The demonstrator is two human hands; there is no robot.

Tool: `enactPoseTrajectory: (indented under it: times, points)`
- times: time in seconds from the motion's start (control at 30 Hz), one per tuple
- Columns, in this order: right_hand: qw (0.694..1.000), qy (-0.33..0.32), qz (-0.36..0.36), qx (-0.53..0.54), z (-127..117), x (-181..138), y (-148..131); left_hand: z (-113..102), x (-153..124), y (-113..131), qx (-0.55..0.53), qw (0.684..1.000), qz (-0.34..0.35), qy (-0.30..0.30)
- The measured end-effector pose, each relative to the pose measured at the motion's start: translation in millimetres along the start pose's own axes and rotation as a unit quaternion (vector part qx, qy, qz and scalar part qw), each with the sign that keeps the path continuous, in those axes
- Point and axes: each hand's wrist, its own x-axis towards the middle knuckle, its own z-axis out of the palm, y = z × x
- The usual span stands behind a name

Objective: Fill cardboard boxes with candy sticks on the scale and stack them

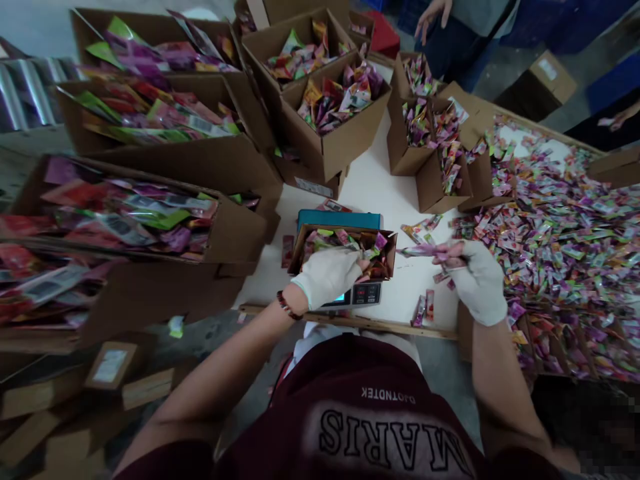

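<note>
A small cardboard box [345, 275] filled with colourful stick sachets [345, 237] sits on a scale [367, 293] with a lit display. My left hand [330, 275], in a white glove with bare fingertips, reaches over the box's front rim. Its fingers are bent together among the sachets, and what they grip is hidden. To the right of the box, my right hand [475, 277], gloved the same way, pinches purple stick sachets [423, 251] that point toward the box. A few loose sachets [425, 308] lie on the white table near it.
A large heap of sachets [555, 213] covers the table's right side. Filled small boxes [443, 190] stand at the back. Large cartons of pouches [245, 233] line the left. A teal object [340, 219] is behind the scale. Another person's hand [433, 17] shows at the far side.
</note>
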Motion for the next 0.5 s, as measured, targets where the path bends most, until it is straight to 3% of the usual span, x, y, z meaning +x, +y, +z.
enactPoseTrajectory:
  times: [0.07, 0.13, 0.2, 0.27, 0.33, 0.5]
  points:
    - [0.994, -0.068, -0.077, 0.030, 31.3, 21.2, -34.5, -10.3, -6.3, -3.9, -0.022, 0.996, -0.027, 0.084]
    - [0.983, -0.125, -0.132, 0.018, 66.6, 39.0, -49.4, -24.7, -21.3, -8.1, -0.030, 0.978, -0.062, 0.195]
    - [0.977, -0.156, -0.144, 0.001, 94.9, 48.3, -49.0, -38.1, -42.7, -12.6, -0.027, 0.953, -0.085, 0.289]
    - [0.982, -0.152, -0.115, -0.003, 106.9, 45.9, -40.7, -47.0, -65.7, -17.0, -0.033, 0.932, -0.086, 0.350]
    - [0.991, -0.114, -0.067, -0.002, 99.6, 33.6, -30.4, -49.9, -85.9, -21.0, -0.044, 0.921, -0.076, 0.381]
    - [0.998, 0.022, 0.055, -0.027, 41.1, -1.1, -10.5, -40.9, -110.6, -28.4, -0.045, 0.912, -0.083, 0.399]
